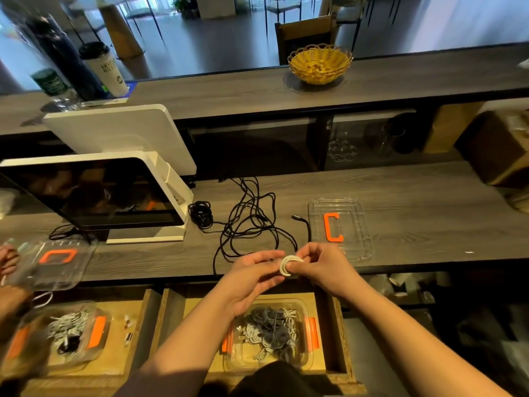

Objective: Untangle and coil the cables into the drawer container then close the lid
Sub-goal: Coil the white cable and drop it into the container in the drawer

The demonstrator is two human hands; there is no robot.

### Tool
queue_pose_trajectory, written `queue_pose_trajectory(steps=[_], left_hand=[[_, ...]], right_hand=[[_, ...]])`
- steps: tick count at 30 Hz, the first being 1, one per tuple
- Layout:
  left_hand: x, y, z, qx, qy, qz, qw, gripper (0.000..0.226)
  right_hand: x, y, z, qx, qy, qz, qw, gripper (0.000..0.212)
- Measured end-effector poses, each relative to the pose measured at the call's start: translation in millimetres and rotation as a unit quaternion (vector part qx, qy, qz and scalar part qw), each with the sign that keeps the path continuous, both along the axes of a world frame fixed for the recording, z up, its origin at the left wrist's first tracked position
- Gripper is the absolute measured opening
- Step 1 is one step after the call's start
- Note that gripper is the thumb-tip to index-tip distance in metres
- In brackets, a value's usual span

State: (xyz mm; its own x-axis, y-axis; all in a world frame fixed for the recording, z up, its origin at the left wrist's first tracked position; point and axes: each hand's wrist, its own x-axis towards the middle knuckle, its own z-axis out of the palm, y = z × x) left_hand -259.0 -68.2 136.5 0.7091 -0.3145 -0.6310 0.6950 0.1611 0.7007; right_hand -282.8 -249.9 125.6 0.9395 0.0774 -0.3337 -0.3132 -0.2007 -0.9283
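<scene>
**Both hands on a small white coil above the open drawer**

At the far left we see a second clear container of white cables in its own drawer, with a clear lid tilted above it at the bench edge. Further back stands a white monitor, its dark screen facing us.

In the middle of the bench lies a loose tangle of black cable, with a tighter black bundle just beside the monitor's base.

Our left hand and right hand meet at the near edge of the bench. Together they hold a white cable coil — the right fingers curl round and through it, the left fingertips pinch its side. The coil is in the air, above the drawer and touching nothing but the hands.

Below, in the open wooden drawer, sits the clear drawer container with orange latches — inside is a heap of white and grey cables. To the right, its clear lid with an orange handle lies flat on the bench, well apart from the container. A yellow basket stands on the upper shelf.
</scene>
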Motion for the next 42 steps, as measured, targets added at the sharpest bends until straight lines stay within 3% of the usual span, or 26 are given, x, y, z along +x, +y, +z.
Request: queue_pose_trajectory(steps=[5, 9, 12, 15, 18, 20, 24, 30, 35, 42], left_hand=[[-4, -1, -15, 0.162, -0.180, -0.003, 0.970, 0.018], [-7, -5, -26, 0.271, -0.315, 0.009, 0.910, 0.022], [-11, -6, -39, 0.319, -0.350, 0.027, 0.881, 0.025], [-13, -5, -57, 0.326, -0.309, 0.018, 0.893, 0.021], [-21, -4, -69, 0.272, -0.211, 0.004, 0.939, 0.003], [-27, -3, -73, 0.253, -0.176, -0.002, 0.951, 0.011], [-30, 0, -81, 0.323, -0.167, -0.003, 0.931, 0.018], [-31, 6, -94, 0.277, -0.109, -0.030, 0.954, 0.014], [-38, 21, -120, 0.335, -0.129, -0.023, 0.933, 0.011], [-49, 26, -159, 0.351, -0.058, 0.025, 0.934, 0.012]], right_hand=[[-3, -2, -8, 0.094, 0.074, 0.066, 0.991, 0.023], [-10, 10, -20, 0.198, 0.132, -0.011, 0.971, 0.021], [-13, 23, -29, 0.241, 0.160, -0.056, 0.956, 0.024], [-15, 25, -35, 0.210, 0.172, -0.083, 0.959, 0.024], [-22, 27, -46, 0.126, 0.153, -0.082, 0.977, 0.022], [-26, 29, -54, 0.080, 0.129, -0.060, 0.987, 0.022], [-31, 28, -65, 0.027, 0.094, -0.040, 0.994, 0.020], [-20, 28, -76, -0.018, 0.096, 0.067, 0.993, 0.023], [-19, 30, -91, -0.015, 0.122, 0.105, 0.987, 0.020], [-21, 29, -133, -0.141, 0.115, 0.134, 0.974, 0.022]])
